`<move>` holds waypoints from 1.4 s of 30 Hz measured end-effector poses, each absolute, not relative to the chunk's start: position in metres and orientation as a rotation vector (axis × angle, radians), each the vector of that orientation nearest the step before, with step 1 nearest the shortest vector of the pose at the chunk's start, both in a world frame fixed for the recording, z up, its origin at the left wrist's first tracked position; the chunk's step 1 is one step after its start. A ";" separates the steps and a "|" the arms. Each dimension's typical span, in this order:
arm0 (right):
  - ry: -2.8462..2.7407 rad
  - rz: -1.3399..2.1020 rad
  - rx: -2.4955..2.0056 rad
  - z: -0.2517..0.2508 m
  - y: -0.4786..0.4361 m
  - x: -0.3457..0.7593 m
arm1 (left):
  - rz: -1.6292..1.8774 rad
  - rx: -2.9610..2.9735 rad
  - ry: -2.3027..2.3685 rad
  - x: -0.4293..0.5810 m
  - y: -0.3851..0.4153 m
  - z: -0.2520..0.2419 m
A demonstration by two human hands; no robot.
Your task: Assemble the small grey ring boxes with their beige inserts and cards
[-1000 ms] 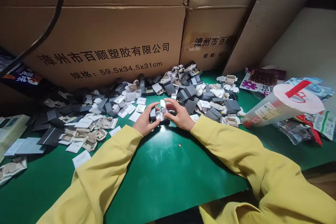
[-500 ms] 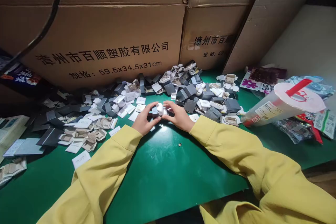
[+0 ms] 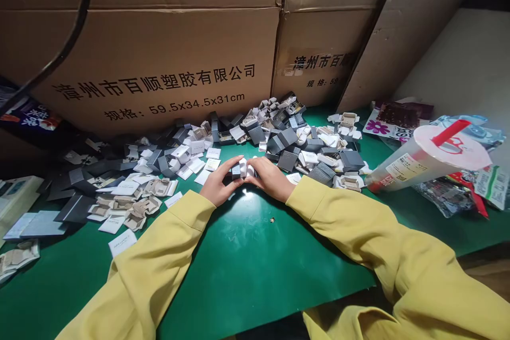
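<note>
A glossy green table (image 3: 247, 271) bears a wide, loose heap of small grey and white boxes (image 3: 286, 141) along its far side. Left of the middle lie white cards (image 3: 122, 243) and crumpled paper trays (image 3: 137, 212). On the right are a lidded cup (image 3: 410, 167) and snack packets (image 3: 443, 197). A tiny scrap (image 3: 272, 220) lies nearer, around the middle.

Right hand (image 3: 272, 177) has curled further inward.
</note>
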State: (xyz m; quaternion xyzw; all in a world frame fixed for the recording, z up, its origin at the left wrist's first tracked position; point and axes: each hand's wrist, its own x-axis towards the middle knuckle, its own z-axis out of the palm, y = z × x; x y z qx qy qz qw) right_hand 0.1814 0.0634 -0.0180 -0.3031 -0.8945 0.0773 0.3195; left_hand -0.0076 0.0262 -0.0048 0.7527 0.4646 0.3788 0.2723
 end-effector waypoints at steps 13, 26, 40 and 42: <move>-2.366 0.336 -0.632 -0.013 0.070 0.186 | 0.987 1.959 1.245 -0.009 0.026 -0.004; -2.305 0.331 -0.576 -0.011 0.072 0.187 | 0.984 2.036 1.245 -0.010 0.027 -0.005; -2.265 0.378 -0.531 -0.015 0.074 0.189 | 0.982 1.985 1.226 -0.012 0.029 -0.007; -2.264 0.383 -0.535 -0.014 0.074 0.190 | 0.976 1.993 1.228 -0.012 0.029 -0.006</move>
